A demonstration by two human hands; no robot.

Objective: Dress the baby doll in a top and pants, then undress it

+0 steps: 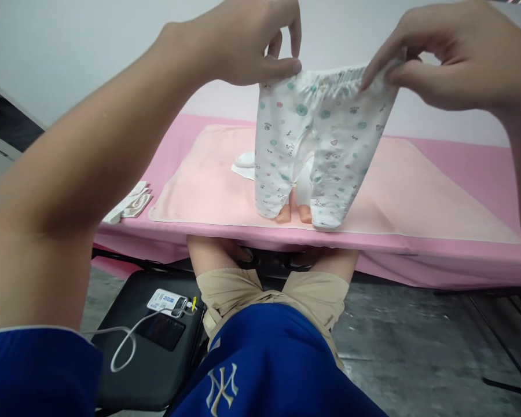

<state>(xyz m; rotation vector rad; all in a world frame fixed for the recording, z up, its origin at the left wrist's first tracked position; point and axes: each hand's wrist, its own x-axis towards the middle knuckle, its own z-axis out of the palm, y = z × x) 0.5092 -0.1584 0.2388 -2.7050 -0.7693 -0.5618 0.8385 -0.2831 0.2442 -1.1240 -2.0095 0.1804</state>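
A pair of white baby pants (pixel 330 133) with small green and pink prints hangs upright, held up by its elastic waistband. My left hand (pixel 260 43) pinches the waistband at its left corner between thumb and fingers. At the right corner, my right hand (pixel 451 55) grips the band in the same way. Behind the pants lies a doll, mostly hidden; its small feet (pixel 304 214) show below and between the legs. Part of a white cloth item (pixel 244 167) sticks out to the left of the pants.
A pale pink mat (pixel 200 179) covers part of the pink-draped table (pixel 451 162). Folded white cloth (pixel 132 202) lies at the table's left edge. On a black chair (pixel 147 376) rest a white power bank (pixel 167 302), a dark phone (pixel 167 332) and a white cable (pixel 134 341).
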